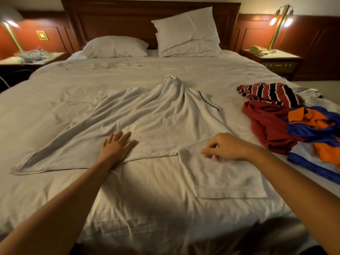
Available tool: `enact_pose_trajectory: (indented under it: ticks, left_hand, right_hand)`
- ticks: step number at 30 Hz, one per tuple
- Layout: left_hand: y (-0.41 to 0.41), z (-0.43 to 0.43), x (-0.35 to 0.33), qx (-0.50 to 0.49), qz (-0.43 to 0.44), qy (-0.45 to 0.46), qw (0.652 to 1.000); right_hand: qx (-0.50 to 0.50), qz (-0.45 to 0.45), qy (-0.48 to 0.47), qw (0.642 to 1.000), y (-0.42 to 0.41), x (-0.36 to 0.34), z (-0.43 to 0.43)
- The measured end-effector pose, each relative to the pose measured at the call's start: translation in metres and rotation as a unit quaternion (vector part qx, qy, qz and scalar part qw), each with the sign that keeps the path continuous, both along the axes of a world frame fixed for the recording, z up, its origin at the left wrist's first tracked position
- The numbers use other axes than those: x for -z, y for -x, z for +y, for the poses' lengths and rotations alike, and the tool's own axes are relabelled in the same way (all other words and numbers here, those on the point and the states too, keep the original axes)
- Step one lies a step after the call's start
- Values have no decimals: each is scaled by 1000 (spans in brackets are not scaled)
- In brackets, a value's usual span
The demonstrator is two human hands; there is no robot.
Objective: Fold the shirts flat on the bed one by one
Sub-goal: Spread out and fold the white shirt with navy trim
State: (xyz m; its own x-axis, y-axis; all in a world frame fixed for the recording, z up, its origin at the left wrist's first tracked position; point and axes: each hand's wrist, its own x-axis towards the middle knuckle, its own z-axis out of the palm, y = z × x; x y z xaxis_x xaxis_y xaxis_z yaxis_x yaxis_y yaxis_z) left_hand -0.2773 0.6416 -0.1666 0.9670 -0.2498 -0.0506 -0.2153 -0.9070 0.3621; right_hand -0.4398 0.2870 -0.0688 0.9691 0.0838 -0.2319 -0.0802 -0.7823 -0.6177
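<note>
While the white shirt (pixel 156 122) lies rumpled and unfolded on the bed (pixel 147 208), left hand (pixel 117 146) pressing it with spread grip, right hand (pixel 226 148) curled at its sleeve (pinching or not, I cannot tell), folding looks barely begun, the heap of coloured shirts (pixel 276 122) beside it untouched.

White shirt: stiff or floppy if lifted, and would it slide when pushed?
Probably floppy: the white shirt lies in soft wrinkles, bunched to a peak at its far end. Pushed, it would likely ruck rather than slide; creases fan out from the flat left hand.
</note>
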Motion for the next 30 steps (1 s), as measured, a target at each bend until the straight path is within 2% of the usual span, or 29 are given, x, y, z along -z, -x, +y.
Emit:
enact_pose_trajectory:
  ticks: [2,6,10,13,17,20,24,27,30]
  left_hand:
    - [1,-1,0,1,-1,-6,1000]
    - [-3,-3,-4,10,27,-28,999]
    - [-22,-17,-6,9,44,-50,998]
    - [-43,-35,1,3,25,-51,998]
    - [-82,-55,16,-13,-40,-62,997]
    - [-118,-66,22,-22,-100,-49,994]
    - [-170,-81,23,-7,-152,-40,988]
    - [-199,-90,28,2,-175,-25,984]
    - [-213,-92,34,-3,-196,-9,981]
  right_hand:
    - [25,-73,21,997,-6,17,-6]
    - [7,1,45,999,-16,37,-17]
    - [79,-24,48,995,-58,30,-37]
    - [122,-85,65,987,-96,40,-47]
    - [209,-214,122,946,-159,56,-70]
    - [293,-263,112,912,-216,58,-100]
    - [357,-184,46,915,-290,62,-135]
    - [330,-118,94,932,-333,72,-141]
    - [322,-122,77,936,-360,82,-141]
